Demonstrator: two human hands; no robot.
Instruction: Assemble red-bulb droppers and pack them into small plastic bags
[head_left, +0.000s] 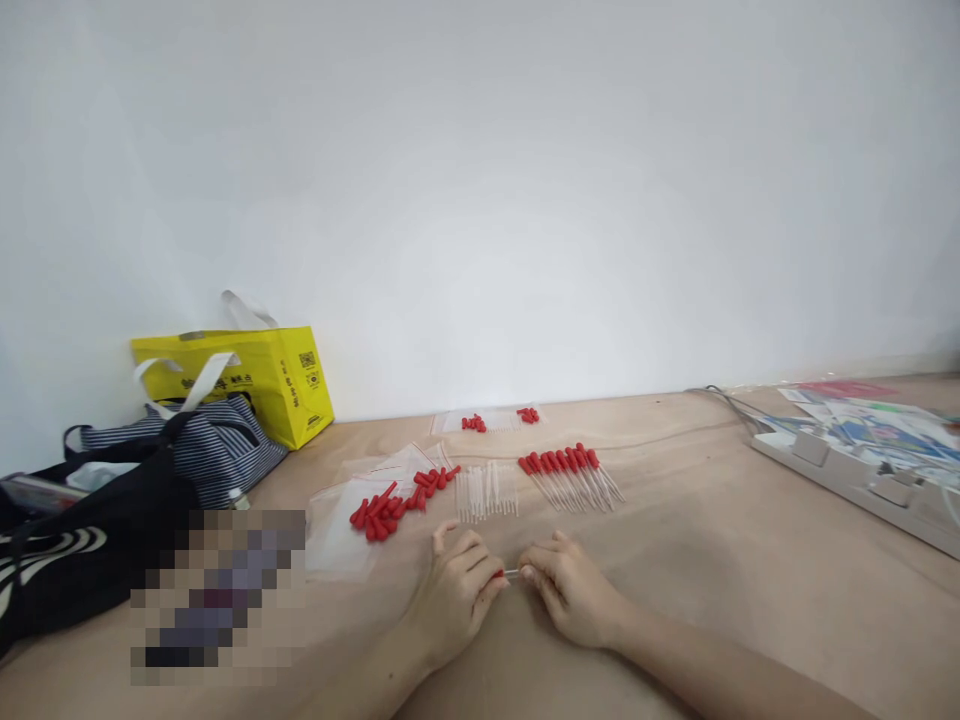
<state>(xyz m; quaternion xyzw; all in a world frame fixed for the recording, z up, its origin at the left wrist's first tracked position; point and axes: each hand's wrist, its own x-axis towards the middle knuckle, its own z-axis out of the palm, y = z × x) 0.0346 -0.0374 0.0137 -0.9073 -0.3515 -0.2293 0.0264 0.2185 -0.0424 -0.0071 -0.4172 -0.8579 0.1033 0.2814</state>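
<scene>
Fingers of my left hand (463,590) pinch a red rubber dropper bulb (499,574), mostly hidden by them. My right hand (570,592) grips a thin clear dropper tube (513,573), whose end meets the bulb between the two hands. How far the tube sits inside the bulb is hidden. Just beyond the hands lies a row of bare clear tubes (486,492). To its right, several droppers with red bulbs on them (570,475) lie side by side. Loose red bulbs (381,513) are heaped to the left on clear plastic bags (337,530).
Near the wall lies another bag with red bulbs (474,424). A yellow bag (300,390), a striped bag (225,445) and a black bag (97,540) stand at the left. A white power strip (862,490) and papers (892,425) lie at the right. A blurred patch covers something at lower left.
</scene>
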